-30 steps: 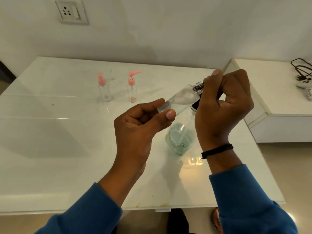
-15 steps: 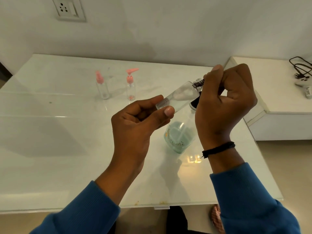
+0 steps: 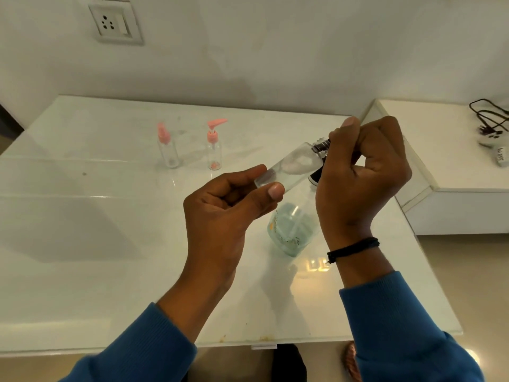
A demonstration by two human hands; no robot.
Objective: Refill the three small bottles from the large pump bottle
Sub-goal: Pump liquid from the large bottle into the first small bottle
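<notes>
Head view shows a small clear bottle point(image 3: 292, 168) held tipped in the air, just above the large pump bottle point(image 3: 293, 230) on the white table point(image 3: 110, 244). The left hand point(image 3: 220, 216) pinches its bottom end. The right hand point(image 3: 360, 172) is curled round the dark cap point(image 3: 321, 146) at its top. Since a moment ago the hands have hardly moved, so I think the cap is still being twisted, off or on I cannot tell. Two more small bottles with pink pumps point(image 3: 168, 146) point(image 3: 214, 144) stand far behind and to the left of the pump bottle, looking nearly empty. A wall socket point(image 3: 113, 22) and some cables point(image 3: 490, 119) are well away. Nothing blocks the hands.
</notes>
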